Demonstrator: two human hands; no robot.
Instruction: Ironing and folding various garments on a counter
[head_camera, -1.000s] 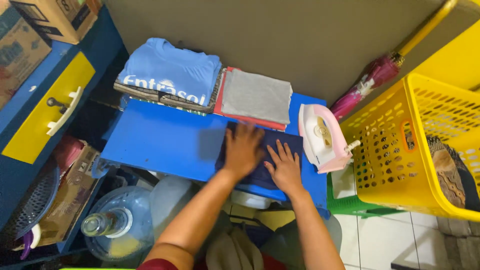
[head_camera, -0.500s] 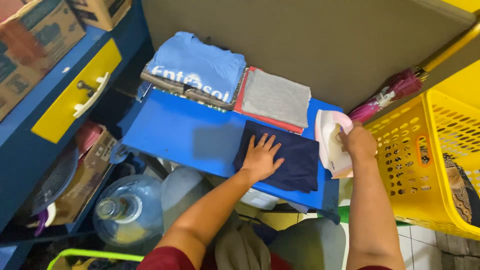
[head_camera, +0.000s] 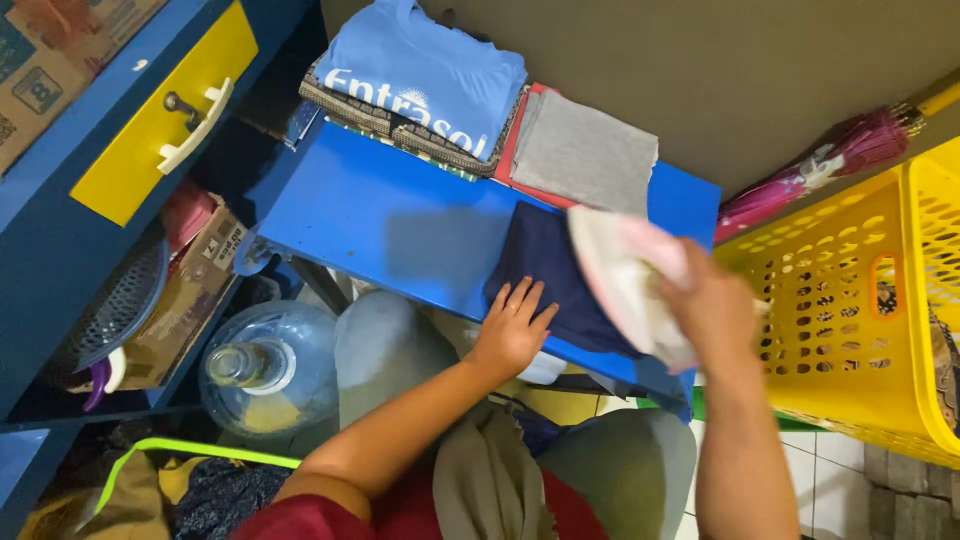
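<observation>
— What is that navy piece (head_camera: 556, 270) under the left hand (head_camera: 512, 330)?
— Soft matt cloth, lying on a smooth blue painted board (head_camera: 390, 215) with a slight sheen.
— And the iron (head_camera: 630, 280) in the right hand (head_camera: 715, 310)?
— Pale, smooth plastic, blurred. The yellow basket (head_camera: 850, 300) is glossy perforated plastic; the grey folded cloth (head_camera: 585, 155) looks matt.

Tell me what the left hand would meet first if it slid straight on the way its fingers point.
Probably more of the dark blue cloth that the left hand presses flat; beyond that, the folded grey cloth at the back of the blue board.
</observation>
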